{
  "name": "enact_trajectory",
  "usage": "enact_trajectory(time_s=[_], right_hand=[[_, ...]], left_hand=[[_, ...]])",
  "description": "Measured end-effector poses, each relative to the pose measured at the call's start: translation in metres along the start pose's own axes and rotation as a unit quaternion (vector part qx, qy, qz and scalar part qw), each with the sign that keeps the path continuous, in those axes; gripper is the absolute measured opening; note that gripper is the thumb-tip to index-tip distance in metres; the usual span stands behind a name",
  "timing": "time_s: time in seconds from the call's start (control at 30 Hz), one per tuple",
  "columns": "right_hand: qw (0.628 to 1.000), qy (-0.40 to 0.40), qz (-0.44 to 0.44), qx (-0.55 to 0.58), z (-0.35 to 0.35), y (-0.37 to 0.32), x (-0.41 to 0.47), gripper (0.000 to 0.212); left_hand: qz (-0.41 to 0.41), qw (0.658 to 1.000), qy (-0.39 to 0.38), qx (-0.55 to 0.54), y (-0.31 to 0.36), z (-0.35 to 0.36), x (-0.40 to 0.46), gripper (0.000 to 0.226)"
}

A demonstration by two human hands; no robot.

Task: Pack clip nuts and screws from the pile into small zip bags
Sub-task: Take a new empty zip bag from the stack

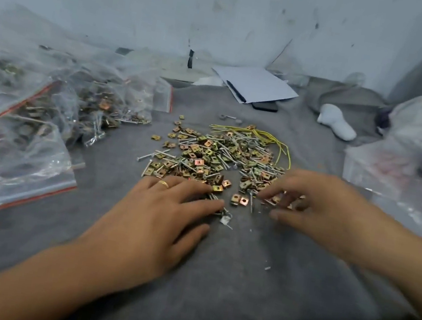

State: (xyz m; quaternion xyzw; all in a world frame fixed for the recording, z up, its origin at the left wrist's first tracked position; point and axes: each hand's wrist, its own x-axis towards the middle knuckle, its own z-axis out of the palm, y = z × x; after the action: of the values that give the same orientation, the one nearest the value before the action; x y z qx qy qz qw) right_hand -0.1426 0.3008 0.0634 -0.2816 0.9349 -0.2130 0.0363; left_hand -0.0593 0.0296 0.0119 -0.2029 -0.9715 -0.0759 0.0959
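A pile of brass-coloured clip nuts and silver screws lies on the grey cloth. My left hand, a ring on one finger, lies flat at the pile's near edge, its straight fingertips over a few screws. My right hand is blurred and reaches into the pile's near right side with bent, spread fingers touching clip nuts; thumb and forefinger are apart. Two clip nuts sit apart between my hands. Filled zip bags with red seal strips are heaped at the left.
A yellow wire loops at the pile's far side. Behind it lie white paper with a pen, a dark phone and a white object. Plastic bags crowd the right side. A wall closes the back.
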Motion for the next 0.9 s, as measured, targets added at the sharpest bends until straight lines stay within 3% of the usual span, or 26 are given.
enact_trajectory(time_s=[0.1,0.17,0.2,0.37,0.47,0.63,0.8,0.9], right_hand=[[0.978,0.183,0.065,0.07,-0.04,0.029,-0.01,0.017],[0.939,0.311,0.147,0.03,-0.057,0.055,-0.03,0.01],[0.924,0.33,0.193,-0.012,-0.058,0.068,-0.044,0.007],[0.927,0.201,0.309,-0.077,-0.031,0.098,-0.099,0.019],[0.925,0.186,0.321,-0.082,-0.031,0.102,-0.098,0.014],[0.925,0.215,0.307,-0.07,-0.03,0.103,-0.094,0.016],[0.907,0.328,0.262,0.006,-0.031,0.088,-0.084,0.013],[0.911,0.339,0.233,0.02,-0.03,0.075,-0.081,0.014]], left_hand=[[0.001,1.0,0.0,-0.001,0.001,0.0,-0.003,0.05],[0.0,1.0,0.004,0.0,0.001,0.003,-0.005,0.05],[-0.002,1.0,0.005,0.002,0.001,0.004,-0.004,0.051],[-0.003,1.0,0.009,0.023,-0.001,0.011,-0.001,0.054],[-0.012,0.999,0.004,0.03,0.001,0.01,-0.002,0.056],[-0.03,0.999,0.002,0.013,0.008,0.005,-0.007,0.057],[-0.036,0.999,0.007,0.003,0.01,0.003,-0.007,0.056],[-0.037,0.999,0.011,0.004,0.01,0.003,-0.007,0.056]])
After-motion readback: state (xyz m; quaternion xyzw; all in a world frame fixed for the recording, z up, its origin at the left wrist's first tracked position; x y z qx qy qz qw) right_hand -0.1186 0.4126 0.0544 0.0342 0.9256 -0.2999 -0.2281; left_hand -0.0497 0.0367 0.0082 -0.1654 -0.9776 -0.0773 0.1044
